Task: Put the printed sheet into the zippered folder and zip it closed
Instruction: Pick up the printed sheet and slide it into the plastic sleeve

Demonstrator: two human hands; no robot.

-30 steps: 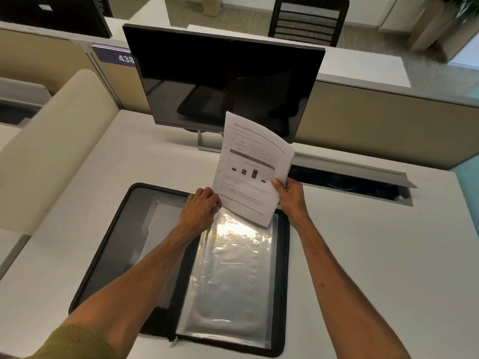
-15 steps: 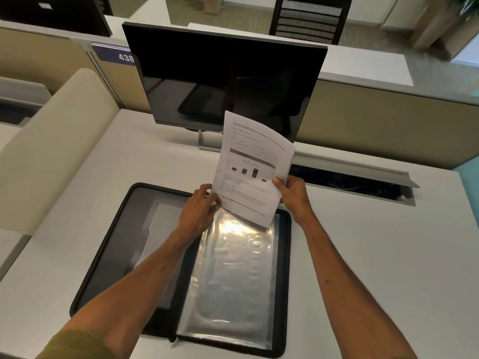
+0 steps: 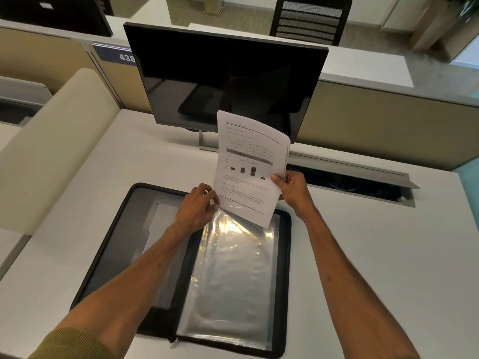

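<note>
A black zippered folder (image 3: 108, 244) lies open flat on the white desk, with clear plastic sleeves (image 3: 233, 275) on its right half. The printed sheet (image 3: 248, 161), white with a table and small bar chart, stands tilted above the sleeves' top edge. My right hand (image 3: 291, 190) pinches the sheet's right edge. My left hand (image 3: 198, 207) pinches the top of a plastic sleeve beside the sheet's lower left corner. The sheet's bottom edge sits at the sleeve opening; whether it is inside I cannot tell. The zipper pull (image 3: 174, 343) hangs at the folder's near edge.
A dark monitor (image 3: 225, 81) stands right behind the sheet. A cable trough (image 3: 350, 182) with a raised lid runs along the desk's back right. A beige padded divider (image 3: 46, 151) borders the left. Bare white desk (image 3: 375, 255) stretches to the right.
The sheet has shifted slightly down toward the sleeve opening; both hands keep nearly the same hold and place.
</note>
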